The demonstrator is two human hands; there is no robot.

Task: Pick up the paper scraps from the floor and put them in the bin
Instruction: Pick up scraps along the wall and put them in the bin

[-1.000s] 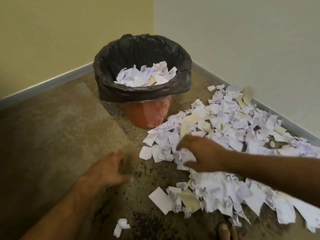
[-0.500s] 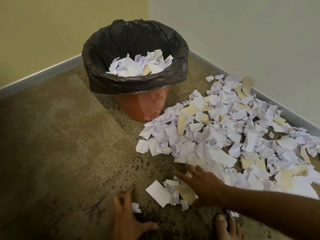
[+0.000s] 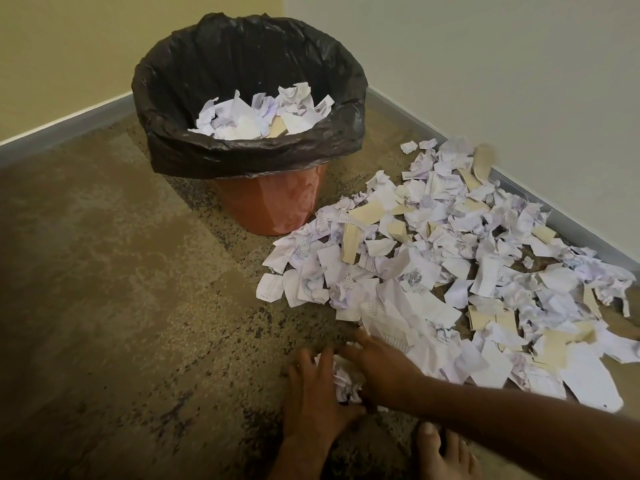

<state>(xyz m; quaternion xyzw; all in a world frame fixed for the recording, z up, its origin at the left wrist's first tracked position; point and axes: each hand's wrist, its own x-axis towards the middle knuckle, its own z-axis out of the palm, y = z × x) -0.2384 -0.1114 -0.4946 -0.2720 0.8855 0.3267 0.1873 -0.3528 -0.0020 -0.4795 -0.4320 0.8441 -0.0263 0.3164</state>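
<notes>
Scraps (image 3: 344,377) sit bunched between my two hands at the lower centre of the frame, touching both; the bin (image 3: 249,109) stands up the frame, upper centre. My left hand (image 3: 317,396) and right hand (image 3: 382,370) lie fingers spread, cupping the clump from either side, not yet closed on it.

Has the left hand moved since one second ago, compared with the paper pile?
Yes. The left hand has moved rightwards, toward the pile of torn white paper scraps; it now meets the right hand around a crumpled white scrap at the pile's near edge.
</notes>
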